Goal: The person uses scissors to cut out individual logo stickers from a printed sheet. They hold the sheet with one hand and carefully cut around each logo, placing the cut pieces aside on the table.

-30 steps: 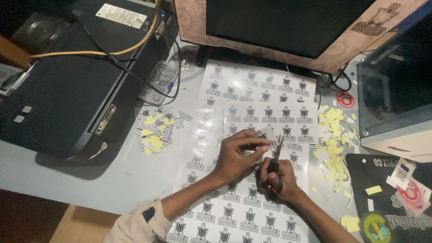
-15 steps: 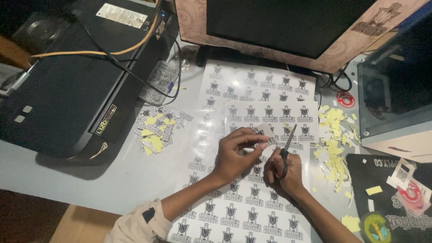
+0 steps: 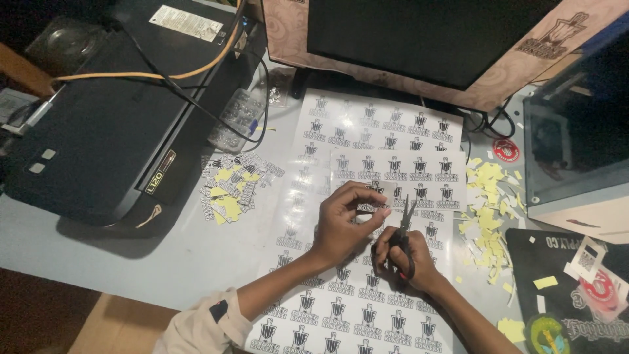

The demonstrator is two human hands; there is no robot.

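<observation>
Head view: a strip (image 3: 393, 190) of printed stickers is pinched between the thumb and fingers of the left hand (image 3: 344, 226) and held just above the sticker sheets (image 3: 341, 308), near the middle of the desk (image 3: 98, 255). The strip is met from below by scissors (image 3: 405, 226), which are gripped in the right hand (image 3: 409, 262); its fingers are clenched through the handles and the blades are pointed up toward the strip's lower edge. Whether the blades are parted cannot be told.

A small pile (image 3: 232, 187) of cut stickers mixed with yellow backing pieces is seen toward the left, just beside the front corner of the black printer (image 3: 111, 131). Yellow offcuts (image 3: 488, 210) are scattered toward the desk's right edge, near a glass-sided case (image 3: 576, 137) and a black mat (image 3: 557, 288). A monitor (image 3: 426, 33) is set along the far edge, with cables trailing beneath it.

As for progress, only a small share appears to be cut loose: the pile is modest, while several full sheets of uncut stickers are spread from the monitor's foot down to the near edge. The strip in hand is judged to be partly trimmed, with most of the cutting left to do.
</observation>
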